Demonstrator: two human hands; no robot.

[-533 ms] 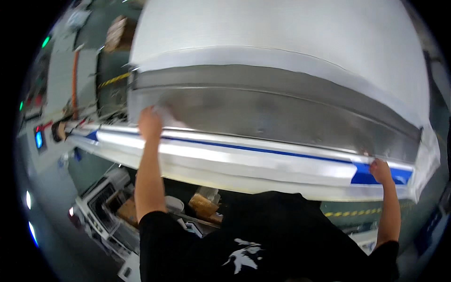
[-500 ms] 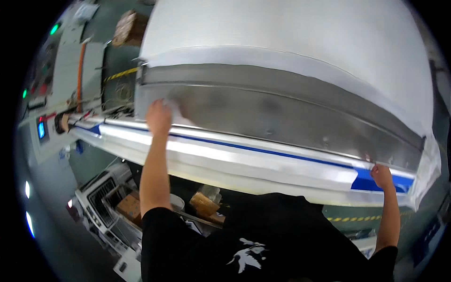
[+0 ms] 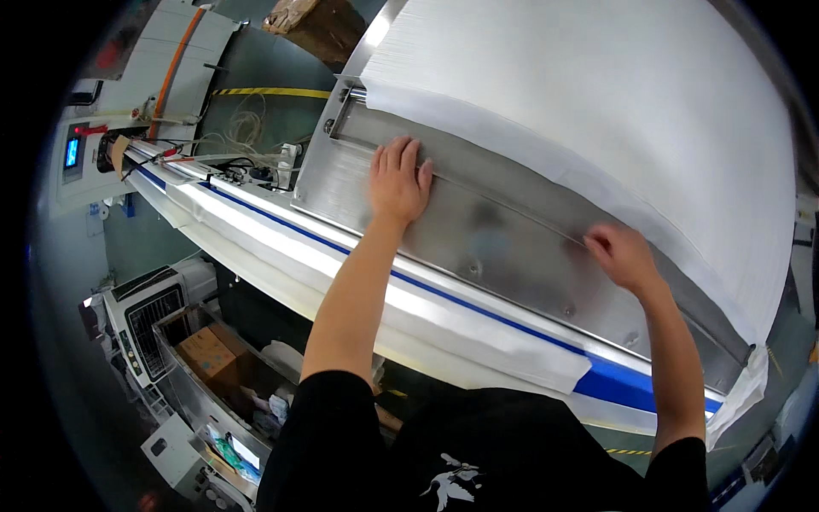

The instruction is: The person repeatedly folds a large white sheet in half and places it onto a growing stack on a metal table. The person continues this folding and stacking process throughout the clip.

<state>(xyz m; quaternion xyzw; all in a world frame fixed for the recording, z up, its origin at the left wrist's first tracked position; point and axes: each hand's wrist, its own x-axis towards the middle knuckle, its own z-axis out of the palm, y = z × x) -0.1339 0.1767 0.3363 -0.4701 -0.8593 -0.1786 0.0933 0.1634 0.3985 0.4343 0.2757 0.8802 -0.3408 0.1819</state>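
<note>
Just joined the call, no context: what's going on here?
A person is working over a metal panel with both bare hands. The left hand rests spread on the panel. The right hand, blurred and loosely curled, is over the panel farther right; contact or grip can't be made out. A white sheet lies along the panel's far side, and a blue strip runs along its near side.

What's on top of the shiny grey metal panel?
The left hand rests on the metal panel. The right hand is over it, blurred, so touching is unclear. White sheeting covers its far side, hiding what's underneath.
</note>
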